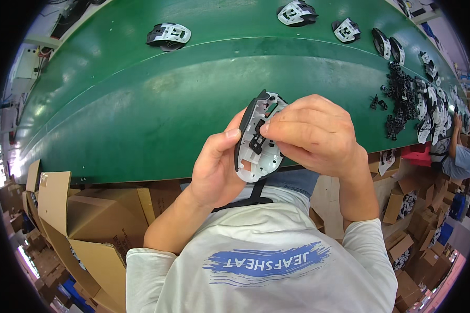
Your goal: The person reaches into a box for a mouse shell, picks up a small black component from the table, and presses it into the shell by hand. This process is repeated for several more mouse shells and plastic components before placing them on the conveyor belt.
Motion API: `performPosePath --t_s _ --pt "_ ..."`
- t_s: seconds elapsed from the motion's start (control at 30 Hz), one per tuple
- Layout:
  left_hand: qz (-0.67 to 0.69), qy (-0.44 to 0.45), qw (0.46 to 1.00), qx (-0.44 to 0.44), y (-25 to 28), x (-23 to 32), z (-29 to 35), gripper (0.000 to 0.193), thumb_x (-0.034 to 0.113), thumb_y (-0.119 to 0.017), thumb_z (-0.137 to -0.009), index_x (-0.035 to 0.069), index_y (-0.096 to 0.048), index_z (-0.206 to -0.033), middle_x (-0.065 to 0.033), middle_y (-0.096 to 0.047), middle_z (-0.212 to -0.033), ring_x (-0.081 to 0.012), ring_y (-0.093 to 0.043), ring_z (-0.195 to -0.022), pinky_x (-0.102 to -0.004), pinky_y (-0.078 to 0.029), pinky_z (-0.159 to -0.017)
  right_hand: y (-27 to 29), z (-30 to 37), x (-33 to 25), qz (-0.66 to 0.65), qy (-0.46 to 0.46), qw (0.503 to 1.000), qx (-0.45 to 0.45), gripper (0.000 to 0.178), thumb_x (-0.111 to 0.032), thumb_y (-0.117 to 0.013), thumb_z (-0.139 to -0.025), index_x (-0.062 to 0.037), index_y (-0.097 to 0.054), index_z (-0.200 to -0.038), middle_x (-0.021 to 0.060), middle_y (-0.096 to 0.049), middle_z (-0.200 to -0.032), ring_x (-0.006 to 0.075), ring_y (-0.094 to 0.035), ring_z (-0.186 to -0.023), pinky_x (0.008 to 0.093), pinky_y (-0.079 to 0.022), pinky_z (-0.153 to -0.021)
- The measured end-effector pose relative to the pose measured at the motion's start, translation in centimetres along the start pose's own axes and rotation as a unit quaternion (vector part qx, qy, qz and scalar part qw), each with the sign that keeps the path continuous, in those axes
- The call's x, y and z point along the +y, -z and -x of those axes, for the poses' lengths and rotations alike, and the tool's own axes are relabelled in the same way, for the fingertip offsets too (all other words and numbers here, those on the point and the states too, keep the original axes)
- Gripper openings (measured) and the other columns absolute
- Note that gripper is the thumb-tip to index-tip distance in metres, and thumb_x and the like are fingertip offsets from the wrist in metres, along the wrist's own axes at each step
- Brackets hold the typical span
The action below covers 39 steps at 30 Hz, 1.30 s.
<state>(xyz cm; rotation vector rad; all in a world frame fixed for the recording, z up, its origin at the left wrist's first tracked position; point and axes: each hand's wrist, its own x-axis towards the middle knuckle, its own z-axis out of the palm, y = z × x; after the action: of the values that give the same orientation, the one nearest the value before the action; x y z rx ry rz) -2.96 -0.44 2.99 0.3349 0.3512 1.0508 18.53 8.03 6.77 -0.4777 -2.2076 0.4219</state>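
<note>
My left hand [212, 166] holds a black-and-white mouse shell [267, 164] above the near side of the table, its hollow inner side facing up. The thumb lies along the black side wall, and the other fingers are mostly hidden behind the shell. Inside the white cavity sits a small black plastic piece [256, 144]. My right hand [318, 134] reaches over the shell from the right, closed in a pinch. Its thumb and fingertips press at the upper end of the black piece, covering part of it.
Similar shells [173, 34] lie spaced along the far side of the green table [141, 115]. To the right are a heap of small black parts [400, 96] and a pile of shells [433, 112]. Cardboard boxes [99, 214] flank me. Another person [458, 156] sits at far right.
</note>
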Motion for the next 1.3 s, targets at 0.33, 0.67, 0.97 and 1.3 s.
performPosePath --t_s 0.33,0.67,0.97,1.3 --pt "-0.079 -0.012 0.993 0.091 -2.7 0.0 -0.3 0.067 0.037 -0.039 -0.110 0.001 -0.035 -0.166 -0.0135 -0.058 -0.154 -0.0237 -0.058 -0.140 -0.0414 -0.047 -0.116 1.3 -0.8 0.6 -0.004 -0.019 0.998 -0.063 0.038 -0.002 -0.084 -0.069 -0.0129 -0.078 -0.105 0.0005 -0.073 -0.088 0.0244 -0.070 -0.085 0.0385 -0.057 -0.078" --pt "-0.134 -0.027 0.986 0.099 -2.8 -0.6 -0.7 0.072 0.037 -0.043 -0.107 0.004 -0.028 -0.169 -0.0137 -0.050 -0.161 -0.0229 -0.051 -0.147 -0.0425 -0.044 -0.120 -0.9 0.4 -0.9 0.010 -0.088 0.996 0.005 0.031 0.000 -0.084 -0.075 -0.0123 -0.077 -0.103 0.0030 -0.075 -0.088 0.0242 -0.072 -0.084 0.0390 -0.058 -0.079" --pt "-0.178 -0.099 0.973 0.106 -3.6 -1.1 -0.7 0.093 0.046 -0.060 -0.094 0.010 -0.023 -0.171 -0.0155 -0.045 -0.161 -0.0274 -0.050 -0.148 -0.0424 -0.046 -0.119 -1.1 0.5 -2.7 0.125 -0.157 0.972 0.118 0.030 -0.003 -0.089 -0.072 -0.0138 -0.077 -0.097 -0.0006 -0.072 -0.091 0.0208 -0.067 -0.076 0.0365 -0.049 -0.076" --pt "-0.148 -0.084 0.984 0.048 -2.6 -1.1 -0.7 0.099 0.031 -0.061 -0.093 0.012 -0.009 -0.175 -0.0143 -0.039 -0.166 -0.0278 -0.042 -0.153 -0.0460 -0.031 -0.128 0.8 0.7 -3.0 0.102 -0.123 0.987 -0.010 0.025 -0.007 -0.086 -0.076 -0.0118 -0.079 -0.100 -0.0028 -0.069 -0.091 0.0184 -0.065 -0.081 0.0389 -0.048 -0.083"
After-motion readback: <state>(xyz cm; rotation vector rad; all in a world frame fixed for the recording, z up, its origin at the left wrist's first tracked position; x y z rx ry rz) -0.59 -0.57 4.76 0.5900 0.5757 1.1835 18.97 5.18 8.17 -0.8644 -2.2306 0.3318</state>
